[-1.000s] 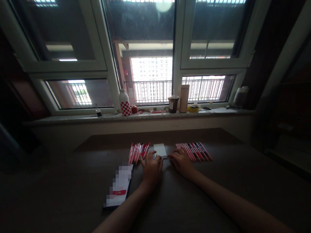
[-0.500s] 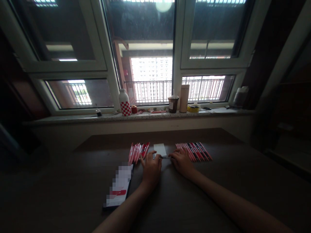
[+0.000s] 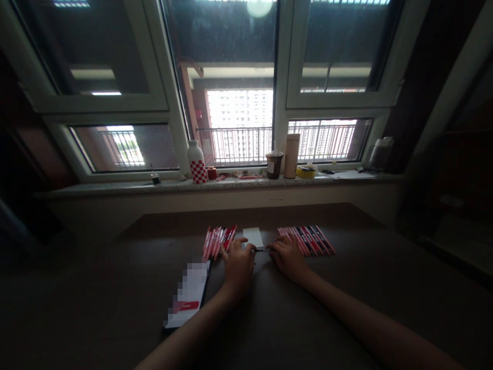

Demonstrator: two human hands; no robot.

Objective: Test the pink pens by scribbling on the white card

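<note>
My left hand (image 3: 238, 267) and my right hand (image 3: 287, 258) rest on the dark table (image 3: 346, 288), fingers curled. Between their fingertips they hold a thin dark pen (image 3: 261, 250), each hand pinching one end. Just beyond the pen lies a small white card (image 3: 253, 237). A bunch of red and pink pens (image 3: 219, 240) lies left of the card, close to my left hand. A second row of red and pink pens (image 3: 308, 239) lies to the right, touching my right hand's far side.
A white box with a red mark (image 3: 188, 294) lies by my left forearm. The window sill (image 3: 115, 187) behind the table carries a red-checked bottle (image 3: 197, 162), a drink cup (image 3: 273, 164), a tall tumbler (image 3: 291, 155), a yellow tape roll (image 3: 306, 171) and papers (image 3: 352, 174).
The view has shifted slightly. Both hands stay at the pen; a gap with the dark pen shows between them where they were closer a second ago.
</note>
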